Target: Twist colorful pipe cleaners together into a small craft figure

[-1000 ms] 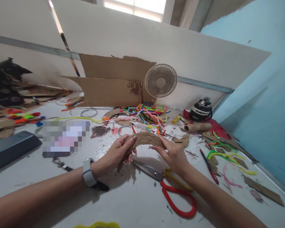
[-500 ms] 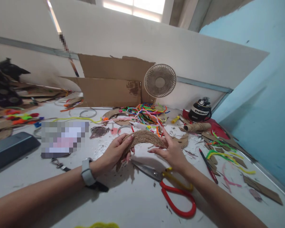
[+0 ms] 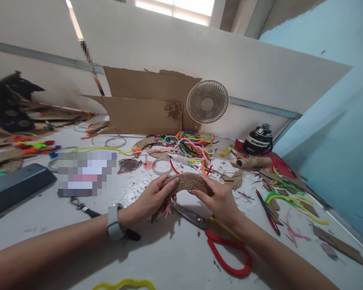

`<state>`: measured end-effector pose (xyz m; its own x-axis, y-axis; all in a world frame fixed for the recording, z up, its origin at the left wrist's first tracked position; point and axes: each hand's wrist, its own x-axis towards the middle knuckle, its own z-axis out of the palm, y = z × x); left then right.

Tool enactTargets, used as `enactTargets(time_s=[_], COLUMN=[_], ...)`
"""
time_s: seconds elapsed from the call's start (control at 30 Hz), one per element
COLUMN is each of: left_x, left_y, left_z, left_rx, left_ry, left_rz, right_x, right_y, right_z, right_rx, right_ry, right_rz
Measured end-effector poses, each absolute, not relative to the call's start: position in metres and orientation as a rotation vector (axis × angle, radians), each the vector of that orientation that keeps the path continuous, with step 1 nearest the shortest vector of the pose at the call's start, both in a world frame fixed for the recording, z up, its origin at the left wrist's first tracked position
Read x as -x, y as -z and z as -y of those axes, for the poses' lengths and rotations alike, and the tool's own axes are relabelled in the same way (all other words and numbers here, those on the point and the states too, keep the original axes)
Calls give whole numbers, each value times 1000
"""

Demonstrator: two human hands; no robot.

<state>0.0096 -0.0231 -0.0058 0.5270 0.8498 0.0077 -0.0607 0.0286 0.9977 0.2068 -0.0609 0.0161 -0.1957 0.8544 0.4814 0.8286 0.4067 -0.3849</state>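
Both hands, left hand (image 3: pixel 153 200) and right hand (image 3: pixel 218 199), grip a curved, twine-wrapped cardboard arch (image 3: pixel 186 181) above red-handled scissors (image 3: pixel 213 237) on the scuffed white tabletop (image 3: pixel 169 257).

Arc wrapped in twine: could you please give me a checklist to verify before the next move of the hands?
1. Left hand grips the arc at its left end: ok.
2. Right hand grips its right end: ok.
3. Arc lifted off the table: cannot tell.
4. Scissors away from the hands: not ok, they lie on the table just under the right hand.
5. Twine end fixed: cannot tell.
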Motion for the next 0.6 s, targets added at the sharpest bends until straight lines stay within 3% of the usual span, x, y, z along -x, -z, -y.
enactTargets(time_s=[0.3, 0.6], left_x=[-9, -9], left_y=[7, 8], left_z=[15, 25], left_rx=[-1328, -1409], left_ry=[-823, -696], left_rz=[-761, -736], right_x=[-216, -205], right_y=[-14, -15], right_z=[51, 60], right_rx=[1557, 1453], right_ry=[-283, -215], right_rz=[2033, 2181])
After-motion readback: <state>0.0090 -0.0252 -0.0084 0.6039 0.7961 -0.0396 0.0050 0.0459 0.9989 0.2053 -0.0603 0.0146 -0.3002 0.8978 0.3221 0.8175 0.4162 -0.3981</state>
